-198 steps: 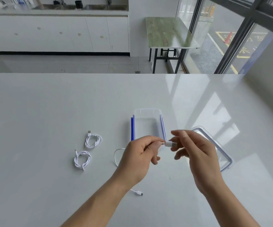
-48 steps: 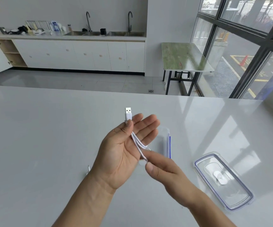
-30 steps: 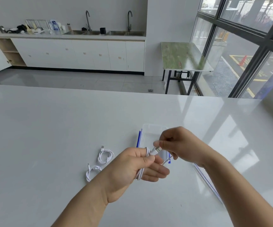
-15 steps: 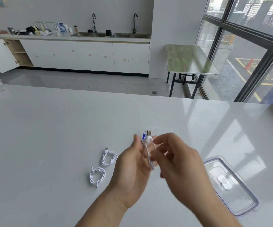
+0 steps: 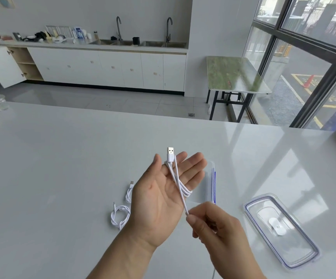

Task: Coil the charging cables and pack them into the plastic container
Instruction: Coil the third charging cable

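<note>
One cable [image 5: 180,188], left hand [image 5: 159,200]; right hand [image 5: 213,224] pinching

White cable [image 5: 180,188]; clear, blue-edged container [image 5: 211,184].

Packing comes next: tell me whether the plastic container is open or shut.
Open: its lid lies apart on the table, right of the container.
</note>
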`<action>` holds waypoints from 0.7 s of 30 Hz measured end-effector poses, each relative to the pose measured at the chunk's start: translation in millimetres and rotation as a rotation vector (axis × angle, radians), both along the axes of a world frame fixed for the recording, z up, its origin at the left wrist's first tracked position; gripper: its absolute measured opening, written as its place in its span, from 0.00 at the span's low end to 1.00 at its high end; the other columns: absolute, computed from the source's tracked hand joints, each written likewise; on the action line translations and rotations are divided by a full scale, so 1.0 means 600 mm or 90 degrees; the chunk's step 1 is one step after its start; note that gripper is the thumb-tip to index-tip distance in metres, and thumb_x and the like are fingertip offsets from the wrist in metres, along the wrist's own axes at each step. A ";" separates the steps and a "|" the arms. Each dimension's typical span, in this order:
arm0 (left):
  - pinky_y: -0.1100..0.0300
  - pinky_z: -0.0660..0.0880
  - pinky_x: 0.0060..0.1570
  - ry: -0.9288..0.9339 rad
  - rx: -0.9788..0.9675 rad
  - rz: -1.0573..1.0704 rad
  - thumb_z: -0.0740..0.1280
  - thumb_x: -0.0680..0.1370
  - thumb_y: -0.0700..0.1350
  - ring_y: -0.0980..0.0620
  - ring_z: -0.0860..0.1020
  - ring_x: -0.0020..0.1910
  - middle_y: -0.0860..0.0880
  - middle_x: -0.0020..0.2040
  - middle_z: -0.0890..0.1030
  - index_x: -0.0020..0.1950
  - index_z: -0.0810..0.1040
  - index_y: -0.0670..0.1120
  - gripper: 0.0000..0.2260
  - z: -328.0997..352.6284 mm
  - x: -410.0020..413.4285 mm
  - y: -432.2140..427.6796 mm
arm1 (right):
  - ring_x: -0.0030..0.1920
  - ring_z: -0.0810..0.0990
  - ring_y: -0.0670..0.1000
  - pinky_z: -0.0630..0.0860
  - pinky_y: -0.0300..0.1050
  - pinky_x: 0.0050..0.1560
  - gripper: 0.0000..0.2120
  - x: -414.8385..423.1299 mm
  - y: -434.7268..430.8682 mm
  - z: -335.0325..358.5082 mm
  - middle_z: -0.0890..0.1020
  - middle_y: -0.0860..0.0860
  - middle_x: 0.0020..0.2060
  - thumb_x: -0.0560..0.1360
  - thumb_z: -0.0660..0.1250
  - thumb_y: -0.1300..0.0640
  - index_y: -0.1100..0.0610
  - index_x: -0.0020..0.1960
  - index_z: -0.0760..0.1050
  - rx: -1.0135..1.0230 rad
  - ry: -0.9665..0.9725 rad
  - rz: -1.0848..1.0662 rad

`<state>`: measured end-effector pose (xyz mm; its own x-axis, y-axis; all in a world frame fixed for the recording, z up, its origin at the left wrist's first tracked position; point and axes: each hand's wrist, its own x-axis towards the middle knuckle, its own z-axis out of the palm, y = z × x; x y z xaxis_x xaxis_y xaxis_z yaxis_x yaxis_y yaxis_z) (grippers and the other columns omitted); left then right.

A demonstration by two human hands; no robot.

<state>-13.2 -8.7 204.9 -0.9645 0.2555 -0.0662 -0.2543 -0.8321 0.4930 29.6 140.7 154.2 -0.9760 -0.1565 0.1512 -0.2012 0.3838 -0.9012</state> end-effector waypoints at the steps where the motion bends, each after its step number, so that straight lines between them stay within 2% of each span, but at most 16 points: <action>1: 0.42 0.70 0.70 0.024 0.009 -0.012 0.64 0.79 0.53 0.35 0.76 0.67 0.32 0.66 0.77 0.69 0.71 0.35 0.26 0.000 0.002 -0.002 | 0.33 0.80 0.44 0.73 0.33 0.38 0.08 -0.007 0.010 -0.012 0.81 0.42 0.30 0.76 0.73 0.58 0.46 0.43 0.81 0.025 -0.020 0.019; 3: 0.44 0.73 0.68 0.068 0.013 -0.040 0.70 0.75 0.48 0.35 0.77 0.65 0.32 0.63 0.79 0.65 0.75 0.35 0.23 -0.001 0.003 -0.006 | 0.38 0.82 0.46 0.76 0.37 0.42 0.06 -0.022 0.028 -0.032 0.82 0.42 0.34 0.77 0.72 0.54 0.42 0.47 0.82 0.108 -0.050 0.067; 5: 0.45 0.76 0.64 0.104 -0.024 -0.072 0.73 0.73 0.45 0.35 0.80 0.60 0.33 0.58 0.82 0.61 0.78 0.36 0.20 0.000 0.005 -0.006 | 0.38 0.81 0.45 0.77 0.44 0.45 0.04 -0.043 0.045 -0.037 0.83 0.44 0.34 0.77 0.71 0.48 0.39 0.48 0.82 0.143 -0.089 0.095; 6: 0.45 0.77 0.63 0.119 -0.047 -0.090 0.73 0.73 0.44 0.35 0.82 0.58 0.34 0.55 0.83 0.59 0.78 0.36 0.18 0.000 0.007 -0.005 | 0.35 0.80 0.43 0.77 0.46 0.44 0.02 -0.056 0.054 -0.032 0.83 0.45 0.33 0.75 0.70 0.44 0.38 0.46 0.82 0.135 -0.110 0.103; 8: 0.47 0.80 0.57 0.134 -0.103 -0.124 0.72 0.74 0.41 0.36 0.84 0.52 0.35 0.50 0.84 0.55 0.79 0.37 0.12 -0.002 0.011 -0.002 | 0.33 0.76 0.42 0.75 0.44 0.40 0.08 -0.086 0.073 -0.013 0.81 0.45 0.29 0.72 0.72 0.37 0.38 0.37 0.81 0.139 -0.123 0.105; 10: 0.50 0.81 0.49 0.135 -0.209 -0.140 0.68 0.76 0.38 0.38 0.85 0.46 0.37 0.45 0.85 0.51 0.79 0.38 0.05 -0.006 0.014 -0.002 | 0.32 0.76 0.43 0.75 0.45 0.40 0.10 -0.119 0.091 0.012 0.80 0.46 0.28 0.70 0.74 0.41 0.43 0.34 0.80 0.155 -0.132 0.096; 12: 0.51 0.81 0.45 0.141 -0.314 -0.165 0.64 0.77 0.37 0.38 0.85 0.43 0.36 0.43 0.85 0.48 0.79 0.38 0.05 -0.010 0.015 -0.004 | 0.33 0.78 0.44 0.76 0.46 0.41 0.08 -0.148 0.104 0.039 0.82 0.46 0.30 0.73 0.76 0.49 0.49 0.37 0.81 0.214 -0.134 0.091; 16: 0.51 0.79 0.48 0.155 -0.503 -0.226 0.63 0.77 0.39 0.41 0.84 0.44 0.34 0.45 0.85 0.50 0.80 0.38 0.08 -0.013 0.014 0.000 | 0.36 0.79 0.47 0.75 0.43 0.38 0.07 -0.175 0.093 0.113 0.82 0.45 0.34 0.73 0.74 0.47 0.50 0.41 0.81 0.402 -0.071 0.111; 19: 0.53 0.79 0.52 0.159 -0.654 -0.248 0.64 0.80 0.37 0.47 0.85 0.44 0.39 0.47 0.87 0.53 0.79 0.37 0.07 -0.026 0.008 0.006 | 0.34 0.76 0.44 0.74 0.42 0.37 0.09 -0.166 0.065 0.166 0.81 0.44 0.34 0.73 0.73 0.45 0.50 0.42 0.80 0.460 -0.010 0.097; 21: 0.55 0.80 0.53 0.173 -0.730 -0.240 0.63 0.81 0.36 0.51 0.85 0.45 0.44 0.47 0.88 0.54 0.79 0.39 0.06 -0.032 0.005 0.011 | 0.36 0.76 0.44 0.76 0.44 0.39 0.09 -0.152 0.048 0.188 0.80 0.43 0.34 0.74 0.72 0.44 0.49 0.43 0.80 0.502 0.027 0.080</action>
<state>-10.3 -1.9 185.7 -0.8609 0.4465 -0.2438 -0.1598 0.2177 0.9629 -61.9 169.3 267.2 -0.9402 -0.3405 -0.0132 -0.3125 0.8770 -0.3649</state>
